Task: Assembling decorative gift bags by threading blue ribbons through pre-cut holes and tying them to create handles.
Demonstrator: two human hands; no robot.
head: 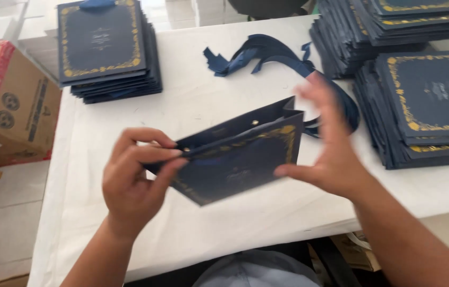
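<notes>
Between the two hands, a dark blue paper bag (240,159) with gold trim is being held just above the white table (192,106), tilted so that its open top is facing up and away from the person. At the bag's left upper corner, the rim is being pinched by the left hand (134,186), whose fingers (155,154) are being kept narrow, thumb and forefinger closed on the paper. At the bag's right edge, the right hand (331,154) is being held open, its fingers (315,95) spread wide and blurred; only the thumb is seen touching the lower right corner of the bag, and whether the other fingers are touching it cannot be told.

Just beyond the right fingers, a tangle of dark blue ribbon (267,53) is lying on the table, partly hidden behind that hand. Farther off past the left fingers, a stack of flat bags (105,48) of the same kind is resting near the far left corner of the table. To the right of the right fingers, more stacks of flat bags (426,101) are piled near the table's right edge. Well to the left of the left hand, beside the table, a cardboard box (6,101) with red edging is standing.
</notes>
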